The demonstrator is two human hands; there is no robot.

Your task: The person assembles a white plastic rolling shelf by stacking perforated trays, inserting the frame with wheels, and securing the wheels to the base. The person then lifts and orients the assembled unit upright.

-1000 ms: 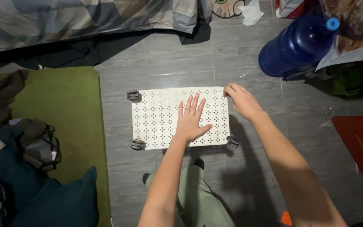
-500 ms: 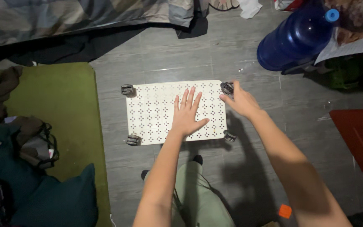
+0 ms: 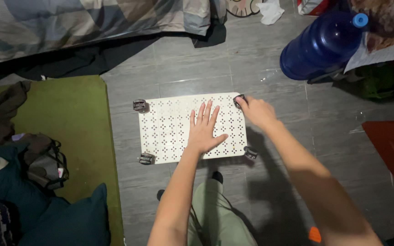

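My left hand [image 3: 204, 130] lies flat, fingers spread, on the white perforated panel [image 3: 169, 130] at frame centre, its long axis running left-right. My right hand [image 3: 257, 110] is nearer the caster wheel [image 3: 239, 99] at the panel's upper-right corner, fingers curled on it.

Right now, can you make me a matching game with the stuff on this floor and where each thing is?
Things:
1. left hand
2. right hand
3. blue water jug
4. green mat

Places:
A. far right, lying on its side
B. at the panel's far right caster
C. left of the panel
D. flat on the white perforated panel

Pairs: 1-D, 2-B, 3-A, 4-C
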